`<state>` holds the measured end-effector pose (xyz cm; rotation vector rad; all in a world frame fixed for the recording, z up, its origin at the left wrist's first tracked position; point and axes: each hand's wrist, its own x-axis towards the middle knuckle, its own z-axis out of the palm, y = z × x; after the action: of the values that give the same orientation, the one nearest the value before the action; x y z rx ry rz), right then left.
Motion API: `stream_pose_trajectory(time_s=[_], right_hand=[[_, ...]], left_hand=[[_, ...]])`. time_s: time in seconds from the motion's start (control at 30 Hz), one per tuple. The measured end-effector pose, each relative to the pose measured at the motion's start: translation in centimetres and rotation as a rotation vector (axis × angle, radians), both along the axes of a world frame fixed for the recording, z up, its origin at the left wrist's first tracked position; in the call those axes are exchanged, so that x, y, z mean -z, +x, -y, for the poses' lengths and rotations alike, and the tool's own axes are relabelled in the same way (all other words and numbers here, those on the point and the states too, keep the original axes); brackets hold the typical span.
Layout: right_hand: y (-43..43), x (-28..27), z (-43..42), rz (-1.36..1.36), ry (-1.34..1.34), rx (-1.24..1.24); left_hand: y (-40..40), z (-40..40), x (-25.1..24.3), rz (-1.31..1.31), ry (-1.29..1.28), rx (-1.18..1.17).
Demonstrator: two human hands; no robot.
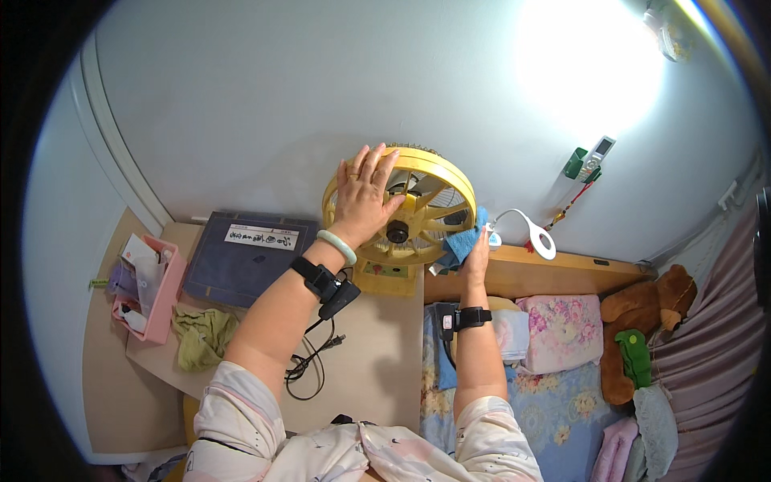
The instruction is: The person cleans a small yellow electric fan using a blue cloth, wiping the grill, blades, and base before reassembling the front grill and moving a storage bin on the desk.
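Note:
A yellow electric fan [431,212] stands on the desk against the wall, its round frame and spokes facing me. My left hand [365,196] lies over the upper left of that frame, fingers spread across the rim and thumb towards the hub. On the opposite side, my right hand [477,256] presses a blue cloth [462,241] against the lower right rim. The fan's base [385,277] has a green control panel with a red knob. Part of the fan's left side is hidden behind my left hand and forearm.
A black power cord with a plug [325,346] lies on the desk [373,361]. To the left are a dark blue book or case [241,271], a green cloth [205,337] and a pink bin [158,301]. A white ring lamp [542,241] stands by the headboard [542,274], above the bed [542,416].

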<state>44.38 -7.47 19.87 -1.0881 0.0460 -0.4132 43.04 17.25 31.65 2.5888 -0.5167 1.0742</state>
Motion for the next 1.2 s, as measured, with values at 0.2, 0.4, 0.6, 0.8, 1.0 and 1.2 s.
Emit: stream_pose_trajectory(time_s=[0.2,0.4,0.6,0.8,1.0,1.2], right_hand=[[-0.5,7.4,-2.6,-0.023,0.318,-0.216],[-1.1,10.0,-5.5,-0.293,0.547,-0.052],[-1.8,5.2,-4.1,-0.163,0.514,-0.154],[-0.7,0.0,-0.2,0.008,-0.116,0.15],[-0.1,-9.7,-2.2,0.21,-0.676,0.223],[-0.3,-15.0,-7.8,0.477,-1.091,0.321]], left_hand=[[0.0,0.1,0.3,-0.002,0.0,-0.009],[0.0,0.1,0.1,0.015,0.005,-0.011],[-0.2,-0.6,0.1,0.012,0.011,-0.04],[0.2,0.3,0.3,0.026,-0.006,0.004],[-0.3,0.2,0.0,-0.017,-0.009,-0.008],[-0.3,-0.6,-0.6,-0.09,-0.043,0.05]])
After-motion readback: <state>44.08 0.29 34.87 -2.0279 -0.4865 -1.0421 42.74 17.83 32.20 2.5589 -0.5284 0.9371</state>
